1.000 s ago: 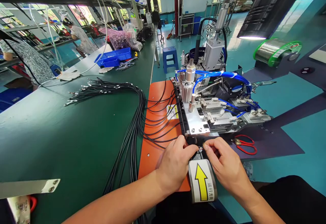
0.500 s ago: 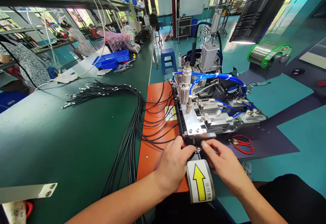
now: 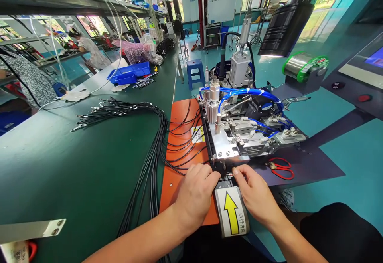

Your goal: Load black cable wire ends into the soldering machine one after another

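Thin black round cables (image 3: 162, 131): probably light, springy; best pinched near tips. Left hand (image 3: 196, 193), right hand (image 3: 254, 194) curled at silver metal machine (image 3: 222, 145); can't tell whether gripping.

The 1 view comes from a camera on the person's head, looking forward and down. It peers over the forearms (image 3: 149, 235), which enter from the bottom edge and lead to the left hand (image 3: 196, 193) and right hand (image 3: 251, 195), close to the lens and a little below the middle. The machine (image 3: 245, 131) stands just past them. At left, the counter (image 3: 98, 167) stretches away into depth. The wide field also takes in a shelf (image 3: 60, 1) at upper left, a lamp (image 3: 284, 27) at upper right and a whiteboard (image 3: 221, 7) far off.
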The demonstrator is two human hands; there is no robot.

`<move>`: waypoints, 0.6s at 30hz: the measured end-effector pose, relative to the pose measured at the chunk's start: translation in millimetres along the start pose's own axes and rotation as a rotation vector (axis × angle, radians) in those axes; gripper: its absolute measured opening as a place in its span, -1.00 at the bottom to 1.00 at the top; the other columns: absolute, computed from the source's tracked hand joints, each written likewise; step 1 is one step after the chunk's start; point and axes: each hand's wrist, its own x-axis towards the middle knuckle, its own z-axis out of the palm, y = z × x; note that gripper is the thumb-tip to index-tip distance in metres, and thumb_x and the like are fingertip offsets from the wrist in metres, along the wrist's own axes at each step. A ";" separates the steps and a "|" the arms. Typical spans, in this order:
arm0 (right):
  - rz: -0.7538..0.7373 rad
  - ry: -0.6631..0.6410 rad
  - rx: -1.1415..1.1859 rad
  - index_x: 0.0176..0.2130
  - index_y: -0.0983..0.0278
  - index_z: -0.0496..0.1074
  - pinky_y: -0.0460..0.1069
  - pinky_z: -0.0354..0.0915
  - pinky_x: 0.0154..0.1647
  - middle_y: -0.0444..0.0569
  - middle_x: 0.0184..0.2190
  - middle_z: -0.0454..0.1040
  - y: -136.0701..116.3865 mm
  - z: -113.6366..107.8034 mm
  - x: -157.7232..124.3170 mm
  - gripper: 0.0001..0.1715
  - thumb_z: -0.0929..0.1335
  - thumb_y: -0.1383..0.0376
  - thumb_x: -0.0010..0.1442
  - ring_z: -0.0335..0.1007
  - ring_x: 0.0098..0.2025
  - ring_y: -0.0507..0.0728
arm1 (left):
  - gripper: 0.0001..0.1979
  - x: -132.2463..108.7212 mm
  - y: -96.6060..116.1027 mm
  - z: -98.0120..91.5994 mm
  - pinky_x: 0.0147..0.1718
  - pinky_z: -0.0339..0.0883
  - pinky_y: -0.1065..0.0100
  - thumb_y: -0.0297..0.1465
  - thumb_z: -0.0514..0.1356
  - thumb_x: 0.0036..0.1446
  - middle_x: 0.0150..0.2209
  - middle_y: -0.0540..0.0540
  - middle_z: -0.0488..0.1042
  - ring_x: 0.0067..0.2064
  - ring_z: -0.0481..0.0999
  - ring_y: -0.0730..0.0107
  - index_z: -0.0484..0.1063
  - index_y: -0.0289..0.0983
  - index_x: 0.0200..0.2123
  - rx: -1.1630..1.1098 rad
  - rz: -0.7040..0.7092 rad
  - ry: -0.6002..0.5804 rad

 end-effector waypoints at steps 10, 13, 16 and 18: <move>0.086 -0.020 0.120 -0.44 0.25 0.33 -0.08 0.12 -0.48 -0.16 -0.52 0.33 -1.0 3.3 4.8 -0.56 0.24 -0.02 0.28 0.18 -0.46 0.06 | -0.84 6.0 -2.5 -2.4 -0.20 0.29 0.22 -0.49 0.11 0.30 -0.30 -0.07 0.44 -0.21 0.39 0.23 0.49 -0.25 -0.25 0.030 -0.046 -0.106; 0.078 0.032 0.092 -0.45 0.25 0.35 -0.08 0.14 -0.48 -0.13 -0.52 0.36 -7.1 -2.5 -0.2 -0.54 0.25 -0.02 0.26 0.21 -0.46 0.07 | -0.83 9.0 -1.2 -7.7 -0.19 0.29 0.19 -0.48 0.10 0.30 -0.29 -0.08 0.46 -0.19 0.40 0.20 0.51 -0.25 -0.25 0.044 -0.060 -0.144; 0.061 0.128 0.044 -0.38 0.25 0.40 -0.06 0.19 -0.40 -0.09 -0.44 0.45 -15.8 -10.8 -22.2 -0.56 0.26 -0.04 0.26 0.30 -0.38 0.11 | -0.80 8.3 0.1 -14.6 -0.17 0.30 0.18 -0.51 0.09 0.29 -0.27 -0.10 0.46 -0.17 0.41 0.20 0.52 -0.25 -0.22 0.043 -0.047 -0.180; 0.054 0.134 -0.004 -0.33 0.22 0.42 -0.07 0.22 -0.40 -0.09 -0.42 0.47 -21.2 -12.0 -44.9 -0.56 0.24 -0.06 0.28 0.33 -0.38 0.11 | -0.79 6.1 0.1 -18.6 -0.15 0.30 0.18 -0.52 0.09 0.28 -0.26 -0.10 0.46 -0.16 0.40 0.20 0.52 -0.24 -0.19 0.031 -0.030 -0.186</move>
